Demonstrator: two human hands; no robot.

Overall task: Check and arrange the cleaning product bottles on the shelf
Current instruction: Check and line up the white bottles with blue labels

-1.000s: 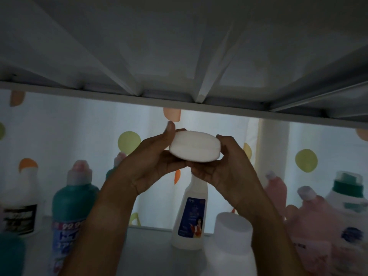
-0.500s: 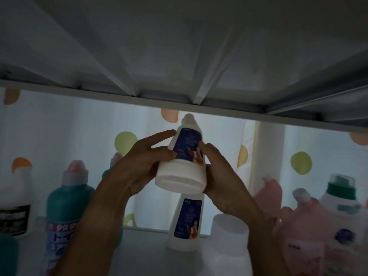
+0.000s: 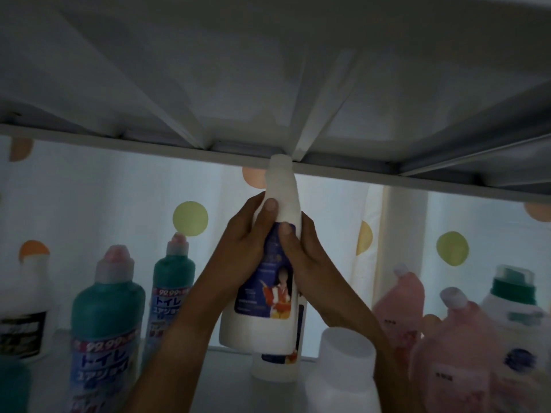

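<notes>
I hold the tall white plastic bottle with the dark blue label (image 3: 277,263) upright above the shelf (image 3: 226,380), my left hand (image 3: 241,248) and right hand (image 3: 301,263) both wrapped around it in a closed grip, its cap near the upper shelf rail (image 3: 149,144).

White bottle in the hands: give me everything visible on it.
The white bottle looks like opaque plastic, with a tapering neck, a white cap and a dark blue label showing a figure in orange. It is held upright above the shelf, its cap near the upper shelf's edge. The left hand and right hand grip its upper body, thumbs across the front.
</notes>
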